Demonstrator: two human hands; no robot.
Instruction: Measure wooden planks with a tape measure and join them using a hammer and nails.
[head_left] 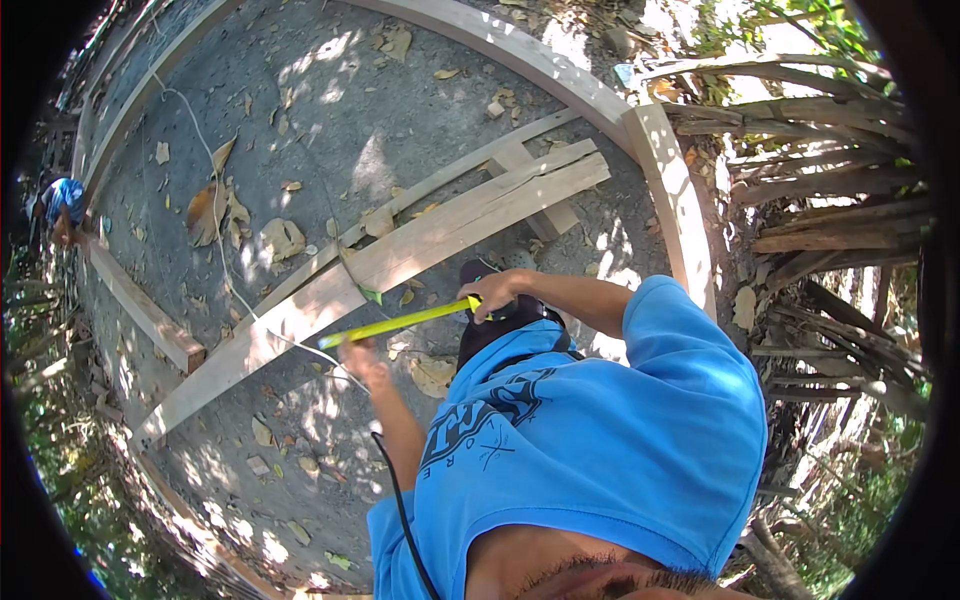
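Observation:
My right hand [492, 292] is closed on a yellow tape measure [474, 306], its blade [405, 322] pulled out leftward across my body. My left hand [360, 360] is blurred by motion at the blade's far end, so its grip is unclear. Just beyond both hands a long cracked wooden board [440, 225] lies diagonally on the ground, over a shorter crosspiece [552, 215] and beside a narrower batten [480, 158]. A thin white cord [230, 270] runs down toward my left hand.
Timber beams [660, 200] frame the dusty, leaf-strewn ground [300, 120]. A short beam [150, 310] lies at the left. Another person [62, 208] in blue bends at the far left edge. Piled sticks and branches [820, 240] line the right side.

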